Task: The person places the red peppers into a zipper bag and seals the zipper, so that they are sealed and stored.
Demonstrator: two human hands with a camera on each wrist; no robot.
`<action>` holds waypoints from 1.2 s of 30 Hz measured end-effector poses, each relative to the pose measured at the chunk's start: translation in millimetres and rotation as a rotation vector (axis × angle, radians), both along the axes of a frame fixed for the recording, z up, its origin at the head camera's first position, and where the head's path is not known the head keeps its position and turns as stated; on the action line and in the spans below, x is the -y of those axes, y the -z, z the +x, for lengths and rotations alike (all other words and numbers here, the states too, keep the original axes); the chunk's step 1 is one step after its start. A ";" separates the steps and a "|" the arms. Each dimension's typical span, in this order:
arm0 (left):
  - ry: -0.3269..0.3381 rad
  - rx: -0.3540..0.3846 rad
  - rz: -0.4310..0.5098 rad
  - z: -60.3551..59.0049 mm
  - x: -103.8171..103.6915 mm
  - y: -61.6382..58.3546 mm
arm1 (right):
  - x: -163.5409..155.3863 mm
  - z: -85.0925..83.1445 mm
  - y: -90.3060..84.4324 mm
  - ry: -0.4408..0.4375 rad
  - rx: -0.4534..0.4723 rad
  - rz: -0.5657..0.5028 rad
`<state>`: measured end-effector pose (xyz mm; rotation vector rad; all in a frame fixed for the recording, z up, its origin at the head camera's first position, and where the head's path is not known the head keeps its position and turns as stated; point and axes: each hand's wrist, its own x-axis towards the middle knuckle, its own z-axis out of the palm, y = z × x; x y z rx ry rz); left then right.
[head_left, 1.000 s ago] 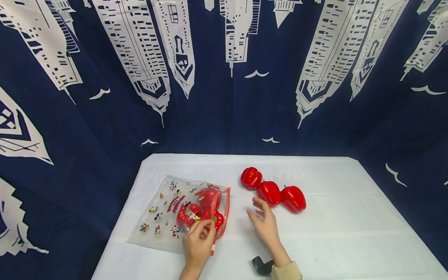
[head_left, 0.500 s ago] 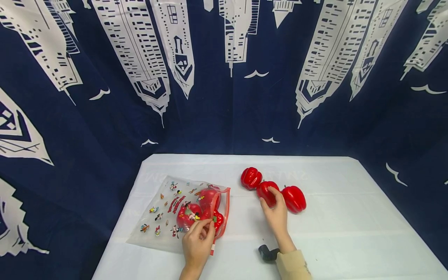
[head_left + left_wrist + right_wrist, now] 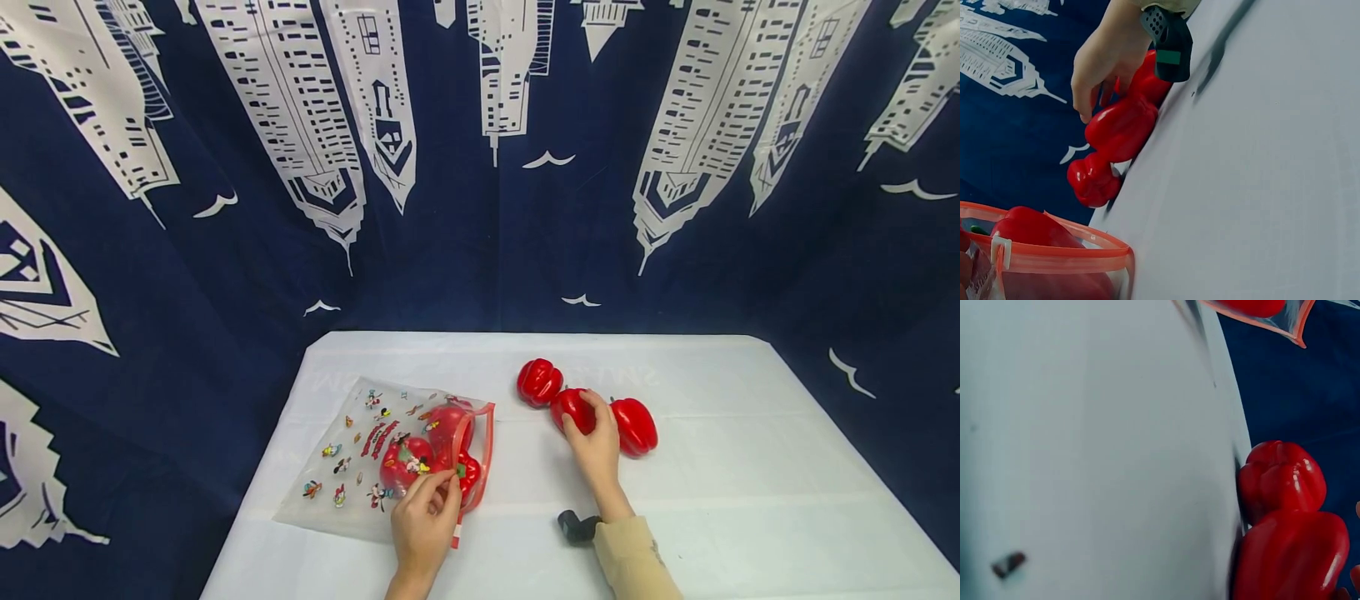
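Glossy red bell peppers: three already sit inside the clear cartoon-printed zip bag, whose mouth the left hand pinches open. Three remain mid-table; the right hand grips the middle red pepper.

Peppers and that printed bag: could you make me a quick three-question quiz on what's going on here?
1. True or false: the right hand grips the middle pepper of the row on the table.
2. How many peppers lie outside the zip bag?
3. The left hand pinches the bag's: A) open mouth edge, B) closed far end.

Key: 1 true; 2 three; 3 A.
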<state>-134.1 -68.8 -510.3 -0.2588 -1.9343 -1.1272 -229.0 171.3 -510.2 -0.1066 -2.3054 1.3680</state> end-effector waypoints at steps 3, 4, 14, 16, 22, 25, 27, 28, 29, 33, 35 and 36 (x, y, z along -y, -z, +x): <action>0.005 0.004 0.003 0.3 -0.1 0.4 | -0.5 -0.8 1.1 0.012 0.015 0.019; 0.008 0.006 0.004 0.3 -0.1 0.5 | -0.7 -1.0 2.1 0.020 0.023 0.029; 0.014 0.017 0.010 0.8 0.2 1.8 | -4.0 -2.3 14.6 0.063 0.050 0.058; 0.011 0.019 0.009 0.9 0.4 2.1 | -4.3 -1.8 15.1 0.066 0.065 0.060; 0.009 0.013 0.008 0.7 0.5 2.1 | -4.7 0.9 15.0 0.078 0.100 0.048; 0.009 0.013 0.008 0.6 0.6 1.6 | -4.0 2.5 15.8 0.082 0.113 0.032; 0.006 0.018 0.008 0.8 0.7 1.1 | -3.3 4.1 16.5 0.083 0.126 0.013; 0.006 0.021 0.009 0.9 0.8 0.8 | -2.8 5.0 16.7 0.082 0.133 0.002; 0.004 0.022 0.007 1.0 0.9 0.5 | -2.1 6.1 16.8 0.080 0.141 -0.013; 0.007 0.031 0.007 1.1 1.3 -0.1 | 1.2 10.8 16.4 0.065 0.154 -0.066; 0.010 0.032 0.005 0.8 1.5 0.1 | 3.2 13.4 16.1 0.055 0.152 -0.090; 0.012 0.035 0.006 0.8 1.7 0.2 | 4.2 14.4 16.3 0.047 0.148 -0.095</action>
